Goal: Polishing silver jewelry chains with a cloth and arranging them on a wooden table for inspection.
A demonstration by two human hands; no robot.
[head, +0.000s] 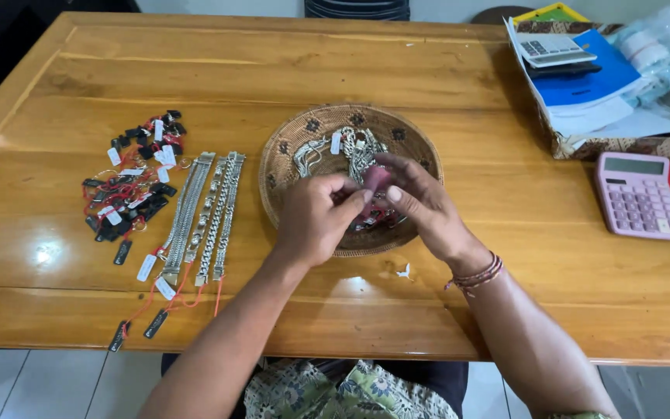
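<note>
Both hands meet over a round woven basket tray (296, 136) on the wooden table. My left hand (316, 217) and my right hand (420, 206) pinch a small dark pink cloth (376, 181) between their fingers, with a piece of silver jewellery seemingly inside it, mostly hidden. A heap of silver chains with white tags (348, 147) lies in the tray behind the hands. Three silver bracelets (207, 209) with red strings and tags lie in a row left of the tray.
A pile of small tagged items with red strings and black tags (133, 182) sits far left. A pink calculator (637, 194) lies at the right. A box of papers, a blue book and a grey calculator (575, 70) stands at the back right.
</note>
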